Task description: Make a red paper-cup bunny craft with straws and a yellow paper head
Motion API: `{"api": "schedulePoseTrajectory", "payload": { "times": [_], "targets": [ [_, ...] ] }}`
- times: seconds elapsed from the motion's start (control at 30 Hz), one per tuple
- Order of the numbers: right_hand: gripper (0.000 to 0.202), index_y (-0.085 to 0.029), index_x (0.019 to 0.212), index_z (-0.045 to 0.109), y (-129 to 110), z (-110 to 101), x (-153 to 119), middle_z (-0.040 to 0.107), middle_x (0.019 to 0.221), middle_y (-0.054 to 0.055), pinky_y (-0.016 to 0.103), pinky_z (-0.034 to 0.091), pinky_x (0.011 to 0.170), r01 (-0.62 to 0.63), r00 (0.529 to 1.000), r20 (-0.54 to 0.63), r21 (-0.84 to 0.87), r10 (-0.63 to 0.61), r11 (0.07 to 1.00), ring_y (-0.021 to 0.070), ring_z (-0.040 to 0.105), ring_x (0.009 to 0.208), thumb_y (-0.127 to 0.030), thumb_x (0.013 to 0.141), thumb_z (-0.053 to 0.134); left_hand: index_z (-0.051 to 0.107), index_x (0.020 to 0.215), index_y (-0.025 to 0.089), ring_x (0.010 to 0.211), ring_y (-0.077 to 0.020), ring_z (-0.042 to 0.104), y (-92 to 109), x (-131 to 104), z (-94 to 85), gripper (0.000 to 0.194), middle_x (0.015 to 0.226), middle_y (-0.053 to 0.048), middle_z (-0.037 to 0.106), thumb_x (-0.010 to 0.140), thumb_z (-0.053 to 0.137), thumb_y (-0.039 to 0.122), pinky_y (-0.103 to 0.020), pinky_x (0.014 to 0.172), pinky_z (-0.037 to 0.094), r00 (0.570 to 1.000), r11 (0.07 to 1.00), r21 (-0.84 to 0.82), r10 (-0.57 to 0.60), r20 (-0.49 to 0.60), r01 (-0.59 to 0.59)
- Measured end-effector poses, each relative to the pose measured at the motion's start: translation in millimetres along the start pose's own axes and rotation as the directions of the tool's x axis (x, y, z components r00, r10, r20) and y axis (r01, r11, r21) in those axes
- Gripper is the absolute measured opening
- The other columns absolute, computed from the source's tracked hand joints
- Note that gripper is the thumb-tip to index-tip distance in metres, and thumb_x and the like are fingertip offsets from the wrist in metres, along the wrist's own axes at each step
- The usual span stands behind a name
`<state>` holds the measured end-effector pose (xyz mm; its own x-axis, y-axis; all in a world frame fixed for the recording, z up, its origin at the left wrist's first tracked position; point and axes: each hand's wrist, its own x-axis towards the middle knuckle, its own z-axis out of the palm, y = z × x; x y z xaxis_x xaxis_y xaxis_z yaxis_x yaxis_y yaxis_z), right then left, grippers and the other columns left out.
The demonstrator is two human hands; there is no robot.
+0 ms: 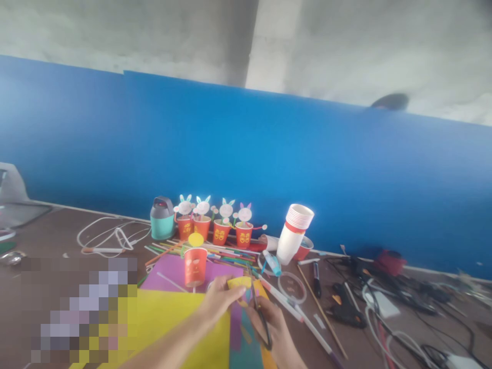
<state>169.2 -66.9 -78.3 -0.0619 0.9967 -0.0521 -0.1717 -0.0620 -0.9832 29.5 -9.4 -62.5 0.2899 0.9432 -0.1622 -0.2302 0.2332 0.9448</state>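
Between its thumb and fingers my left hand (222, 296) pinches a small piece of yellow paper (239, 282). My right hand (271, 316) grips a pair of dark-handled scissors (262, 322), whose blades point up beside the yellow paper; whether they touch it is hard to make out. Just beyond my left hand stands a red paper cup (195, 267) with a yellow disc (196, 239) above its rim. Beneath my hands lie a large yellow sheet (172, 318), a purple sheet (161, 274) and a teal sheet (246, 348).
Several red cups with rabbit figures (222, 230) line the back, beside a teal-and-grey container (162, 219). A tilted stack of white cups (294, 233) stands right of them. Markers (284, 302), a glue gun (346, 307) and tangled cables (403, 302) lie to the right. A blue partition (246, 148) closes off the back.
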Motion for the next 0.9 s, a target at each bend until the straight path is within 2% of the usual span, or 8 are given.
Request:
{"api": "schedulePoseTrajectory", "payload": {
  "times": [0.27,0.5,0.73,0.9],
  "targets": [
    [0.046,-0.02,0.065,0.05,-4.1,-0.4,-0.1,0.033,0.045,-0.01,0.019,0.027,0.039,-0.007,1.0,0.001,-0.074,0.007,0.997,0.0049,0.028,0.038,-0.06,0.066,0.072,0.07,0.068,0.015,0.047,-0.0108,0.048,8.1,-3.6,1.0,0.031,0.047,0.004,0.054,0.057,0.081,0.041,-0.024,0.051,0.039,0.999,0.999,-0.02,0.034,0.027,-0.033],
    [0.047,-0.019,0.066,0.053,-9.9,-1.0,-2.6,0.032,0.046,-0.01,0.019,0.023,0.039,-0.013,1.0,0.014,-0.142,0.015,0.99,0.0046,0.026,0.039,-0.062,0.068,0.07,0.071,0.068,0.014,0.046,-0.0103,0.046,13.1,-8.8,6.3,0.03,0.046,0.004,0.053,0.054,0.082,0.039,-0.024,0.049,0.037,1.0,0.996,-0.08,0.03,0.005,-0.03],
    [0.046,-0.02,0.065,0.052,-6.2,4.6,-1.1,0.036,0.043,-0.01,0.02,0.028,0.039,-0.015,0.999,0.032,-0.045,0.016,0.999,0.0054,0.032,0.036,-0.061,0.066,0.072,0.062,0.061,0.016,0.042,-0.0052,0.039,6.3,-16.1,11.3,0.034,0.049,0.005,0.053,0.06,0.079,0.045,-0.018,0.043,0.025,0.996,0.989,-0.148,-0.022,-0.082,0.009],
    [0.044,-0.02,0.066,0.051,-8.5,9.2,-4.0,0.036,0.045,-0.011,0.019,0.024,0.041,-0.033,0.998,0.06,0.033,0.031,0.999,0.0044,0.03,0.038,-0.056,0.065,0.076,0.061,0.058,0.016,0.043,-0.0057,0.04,3.9,-22.5,18.0,0.037,0.048,0.006,0.05,0.059,0.08,0.047,-0.019,0.045,0.029,0.995,0.988,-0.156,-0.009,-0.098,-0.006]
  ]
}}
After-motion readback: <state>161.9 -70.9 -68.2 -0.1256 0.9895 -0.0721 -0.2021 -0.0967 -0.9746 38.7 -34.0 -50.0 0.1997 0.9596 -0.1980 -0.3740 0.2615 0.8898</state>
